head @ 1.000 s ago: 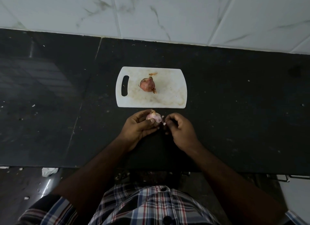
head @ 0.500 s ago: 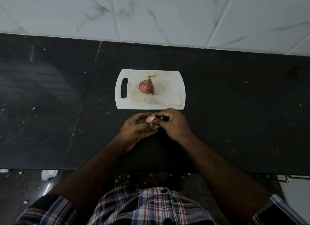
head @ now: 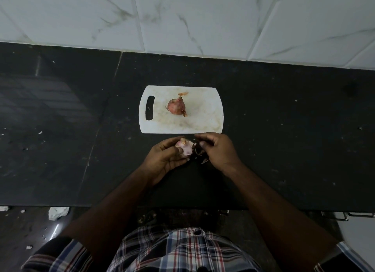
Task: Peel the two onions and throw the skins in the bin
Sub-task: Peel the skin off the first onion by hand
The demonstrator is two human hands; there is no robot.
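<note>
Gripping a pale onion (head: 185, 148) left and pinching skin (head: 199, 153) right, hands work above black counter (head: 284, 129).

My left hand (head: 166, 157) hides the peeled onion's (head: 185, 148) lower half; skin scraps (head: 199, 153) under my right hand (head: 218, 150) too dark to resolve.

pale half-peeled onion (head: 185, 148) held, unpeeled reddish onion (head: 176, 107) on board

head-worn camera looks steeply down, close over the counter (head: 284, 150).
</note>
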